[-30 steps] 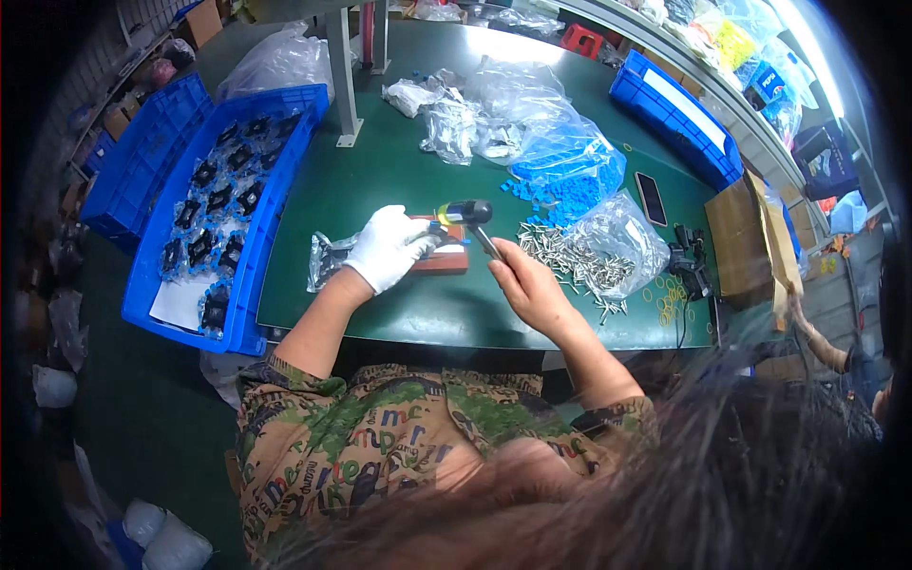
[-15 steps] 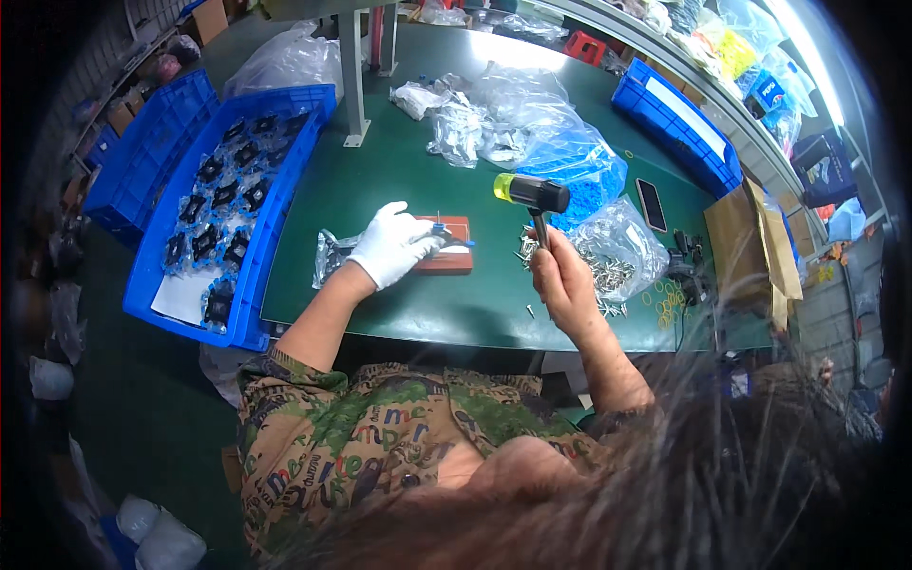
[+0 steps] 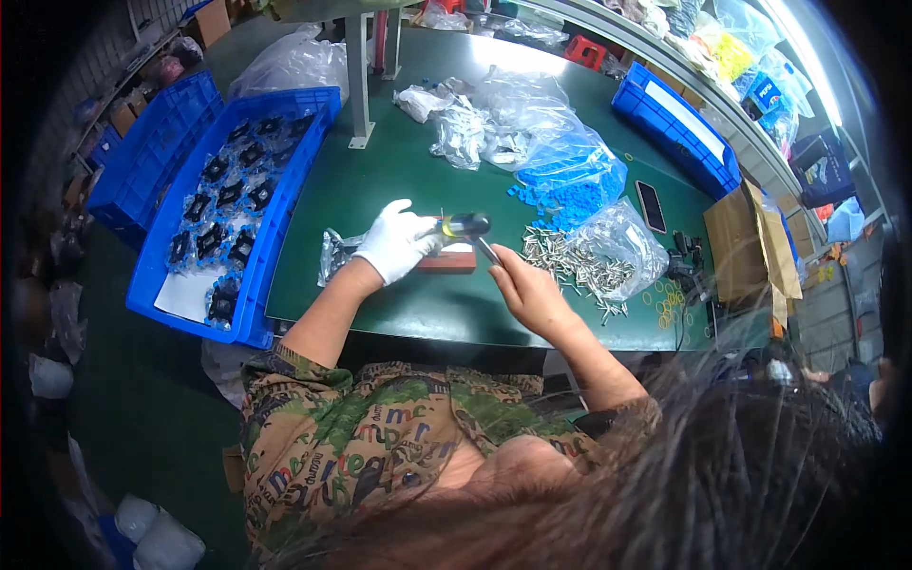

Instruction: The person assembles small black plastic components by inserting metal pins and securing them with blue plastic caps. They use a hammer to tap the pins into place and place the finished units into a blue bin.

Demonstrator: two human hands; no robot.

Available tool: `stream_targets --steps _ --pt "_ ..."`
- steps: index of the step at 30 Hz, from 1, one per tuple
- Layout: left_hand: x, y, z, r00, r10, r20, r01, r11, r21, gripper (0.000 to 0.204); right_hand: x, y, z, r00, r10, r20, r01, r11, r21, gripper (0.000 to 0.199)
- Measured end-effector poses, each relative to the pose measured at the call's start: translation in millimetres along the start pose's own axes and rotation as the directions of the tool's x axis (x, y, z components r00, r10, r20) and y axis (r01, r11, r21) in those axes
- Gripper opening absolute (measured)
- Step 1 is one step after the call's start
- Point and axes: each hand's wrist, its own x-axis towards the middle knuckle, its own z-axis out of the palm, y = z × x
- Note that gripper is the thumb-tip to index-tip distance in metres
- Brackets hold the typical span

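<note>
My left hand (image 3: 399, 241), in a white glove, presses down on a small part at the left end of a reddish-brown block (image 3: 452, 261) on the green table (image 3: 399, 190). My bare right hand (image 3: 525, 290) grips the handle of a small mallet (image 3: 465, 226) with a black and yellow head. The mallet head sits low over the block, right by my gloved fingers. A pile of small metal pins (image 3: 570, 269) lies just right of the block.
A blue tray (image 3: 228, 223) with several black parts runs along the table's left side. Clear bags of blue pieces (image 3: 570, 180) and white parts (image 3: 465, 128) lie behind. A phone (image 3: 651, 205), a blue bin (image 3: 676, 125) and a cardboard box (image 3: 750, 237) are to the right.
The mallet was down at the block, rose up to the right half a second ago, and has come back down onto the block. My left hand has stayed put.
</note>
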Motion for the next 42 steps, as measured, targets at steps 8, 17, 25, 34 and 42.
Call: stream_targets --steps 8,17,25,34,42 --pt "-7 -7 5 0.999 -0.021 -0.036 0.017 0.996 -0.09 0.038 -2 -11 -29 0.986 0.127 -0.105 -0.095 0.96 0.264 0.035" --pt "-8 -9 -32 0.951 -0.301 0.073 0.307 0.89 -0.338 0.034 -40 26 6 0.957 0.277 -0.09 -0.199 0.847 0.493 0.029" --pt "0 5 -65 0.987 -0.028 0.159 -0.02 0.956 0.291 0.018 -34 37 6 0.907 0.271 -0.323 -0.097 0.88 0.466 0.038" --pt "-7 4 -16 0.955 -0.295 -0.023 0.285 0.94 -0.189 0.024 -30 15 -3 0.935 0.337 0.112 -0.279 0.501 0.819 0.031" --pt "-14 7 4 0.956 -0.155 -0.249 0.127 0.984 -0.124 0.019 -9 0 -3 0.969 0.248 0.002 -0.198 0.77 0.607 0.035"
